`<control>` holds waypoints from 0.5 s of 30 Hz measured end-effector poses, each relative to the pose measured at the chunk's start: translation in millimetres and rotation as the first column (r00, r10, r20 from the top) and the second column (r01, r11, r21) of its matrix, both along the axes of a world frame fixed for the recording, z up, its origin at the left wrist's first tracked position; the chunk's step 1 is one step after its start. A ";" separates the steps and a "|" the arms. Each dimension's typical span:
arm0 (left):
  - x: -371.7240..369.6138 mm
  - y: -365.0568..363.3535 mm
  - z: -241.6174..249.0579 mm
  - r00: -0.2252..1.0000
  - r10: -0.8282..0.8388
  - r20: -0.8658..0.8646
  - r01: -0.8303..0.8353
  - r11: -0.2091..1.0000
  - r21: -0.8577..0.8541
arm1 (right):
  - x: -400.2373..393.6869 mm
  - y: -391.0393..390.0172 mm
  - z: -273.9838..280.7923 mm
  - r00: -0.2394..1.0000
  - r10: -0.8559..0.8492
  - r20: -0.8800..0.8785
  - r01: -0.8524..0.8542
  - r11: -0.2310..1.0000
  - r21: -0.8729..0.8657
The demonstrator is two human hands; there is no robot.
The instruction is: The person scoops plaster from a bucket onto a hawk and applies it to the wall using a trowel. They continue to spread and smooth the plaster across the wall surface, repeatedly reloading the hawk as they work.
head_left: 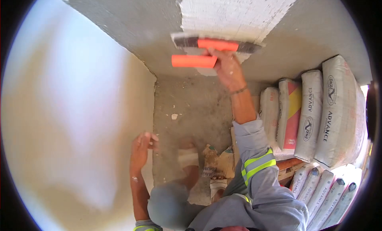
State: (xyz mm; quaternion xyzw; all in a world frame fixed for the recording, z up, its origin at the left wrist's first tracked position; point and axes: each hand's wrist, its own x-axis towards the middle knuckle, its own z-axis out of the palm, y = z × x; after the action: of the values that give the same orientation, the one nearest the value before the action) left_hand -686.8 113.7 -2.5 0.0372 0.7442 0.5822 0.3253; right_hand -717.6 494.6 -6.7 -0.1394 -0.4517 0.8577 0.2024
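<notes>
My right hand [230, 70] is closed around the orange handle of a plastering trowel [195, 61]. The trowel's wide dark back carries a second orange piece, and its long blade lies across the wall. White plaster [230, 16] covers a broad strip of the grey wall above the blade, with a small patch showing below it. My left hand [142, 148] is empty, its fingers loosely bent and apart, beside the smooth pale wall [87, 111] on the left.
Stacked cement bags [338, 111] stand along the right, with more bags [322, 195] lower down. Open paper bags [219, 161] sit on the concrete floor [191, 99] near my feet. A pale chip [174, 116] lies on the floor by the corner.
</notes>
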 end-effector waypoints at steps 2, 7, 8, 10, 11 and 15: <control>-14.3 23.6 77.1 0.983 -0.036 -0.179 0.040 0.999 0.016 | -4.0 -3.3 87.3 0.991 0.031 -0.133 -0.027 0.999 0.032; 1.7 58.6 233.5 0.803 -0.091 -0.590 0.059 0.996 -0.072 | 6.7 -18.9 206.0 0.940 0.081 -0.332 0.008 0.966 0.259; 12.4 59.5 253.3 0.756 -0.109 -0.646 0.060 0.993 -0.098 | 14.6 -22.8 202.2 0.951 0.074 -0.301 0.048 0.924 0.379; 28.8 61.1 259.7 0.728 -0.132 -0.672 0.045 0.988 -0.145 | 31.0 -32.3 166.8 0.970 0.041 -0.238 0.113 0.795 0.596; 34.1 62.4 254.2 0.749 -0.137 -0.648 0.035 0.985 -0.168 | 32.8 -33.4 101.6 0.922 0.137 -0.363 -0.111 0.990 0.093; 27.3 76.6 189.0 0.736 -0.297 -0.609 0.086 0.933 -0.350 | 37.8 -71.4 -62.3 0.997 0.060 0.049 -0.062 0.997 0.048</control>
State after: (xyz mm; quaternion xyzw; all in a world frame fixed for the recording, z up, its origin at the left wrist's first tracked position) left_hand -659.5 190.3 186.5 0.2654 0.8815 0.3759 0.1059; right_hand -679.8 423.2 -69.0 -0.1409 -0.4813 0.8486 0.1686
